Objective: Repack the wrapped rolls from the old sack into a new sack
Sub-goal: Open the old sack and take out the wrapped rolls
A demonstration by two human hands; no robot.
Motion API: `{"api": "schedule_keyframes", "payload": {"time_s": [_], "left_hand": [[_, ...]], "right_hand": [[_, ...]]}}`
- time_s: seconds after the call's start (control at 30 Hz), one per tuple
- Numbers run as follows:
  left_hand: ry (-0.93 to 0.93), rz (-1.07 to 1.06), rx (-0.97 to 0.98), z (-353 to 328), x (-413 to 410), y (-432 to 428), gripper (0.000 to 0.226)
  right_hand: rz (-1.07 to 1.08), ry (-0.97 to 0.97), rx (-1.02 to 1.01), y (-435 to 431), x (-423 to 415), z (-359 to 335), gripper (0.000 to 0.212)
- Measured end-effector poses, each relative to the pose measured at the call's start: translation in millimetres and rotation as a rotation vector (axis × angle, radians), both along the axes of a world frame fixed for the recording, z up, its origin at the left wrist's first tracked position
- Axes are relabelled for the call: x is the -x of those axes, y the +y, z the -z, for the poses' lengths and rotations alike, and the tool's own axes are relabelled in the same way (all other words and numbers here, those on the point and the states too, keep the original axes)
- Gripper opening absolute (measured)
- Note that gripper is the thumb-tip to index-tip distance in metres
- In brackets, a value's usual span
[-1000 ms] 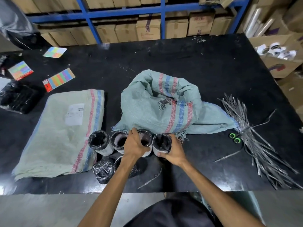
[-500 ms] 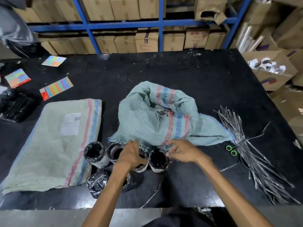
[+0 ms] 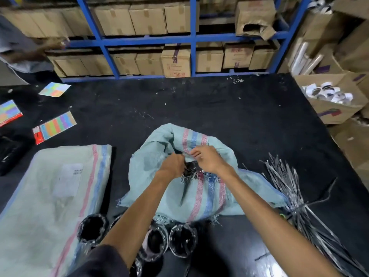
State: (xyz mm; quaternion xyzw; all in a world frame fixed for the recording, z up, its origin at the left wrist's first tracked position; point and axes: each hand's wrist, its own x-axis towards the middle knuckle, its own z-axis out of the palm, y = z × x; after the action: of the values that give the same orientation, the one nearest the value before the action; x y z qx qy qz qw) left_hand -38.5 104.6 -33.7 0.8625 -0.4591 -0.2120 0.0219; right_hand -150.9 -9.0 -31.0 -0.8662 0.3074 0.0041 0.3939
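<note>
Both hands are close together at the mouth of the crumpled sack (image 3: 199, 200). The left hand (image 3: 172, 165) has its fingers curled into the frayed edge. The right hand (image 3: 207, 159) is pinching the rim right next to it, just by the red and blue stripe. So both are clamped on fabric, not on a roll. There's something dark in the gap between them, but I honestly can't tell if it's a roll or just shadow inside the sack.

That sack sits about mid-bench, a bit toward the near edge. The wrapped rolls (image 3: 182, 237) stand on end in a row along the near edge of the bench (image 3: 219, 108), touching the sack's fringe, with the forearms over them. A flat sack (image 3: 50, 196) with a label lies folded at the near left corner.

My read is that this is the open-the-mouth step: either fishing for rolls left inside or spreading it to load. I can't say for sure which sack is the old one, though the frayed one would be my guess.

The next move needs the mouth pulled wide and held open with one hand so the other can go in or reach the rolls.

Further out, there's a bundle of silver strips (image 3: 295, 188) by the right edge and colour cards (image 3: 57, 125) toward the far left.
</note>
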Motion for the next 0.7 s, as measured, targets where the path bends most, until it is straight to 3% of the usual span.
{"api": "schedule_keyframes", "payload": {"time_s": [0.2, 0.4, 0.7], "left_hand": [[-0.233, -0.025, -0.286, 22.8, -19.5, 32.0, 0.026], [-0.212, -0.105, -0.471, 38.6, -31.1, 54.5, 0.053], [-0.211, -0.329, -0.362, 35.1, -37.6, 23.1, 0.077]], "right_hand": [[-0.251, 0.293, 0.152, -4.9, -20.4, 59.9, 0.065], [-0.435, 0.503, 0.228, -8.3, -19.8, 87.7, 0.103], [-0.322, 0.384, 0.370, 3.7, -15.2, 106.2, 0.087]]}}
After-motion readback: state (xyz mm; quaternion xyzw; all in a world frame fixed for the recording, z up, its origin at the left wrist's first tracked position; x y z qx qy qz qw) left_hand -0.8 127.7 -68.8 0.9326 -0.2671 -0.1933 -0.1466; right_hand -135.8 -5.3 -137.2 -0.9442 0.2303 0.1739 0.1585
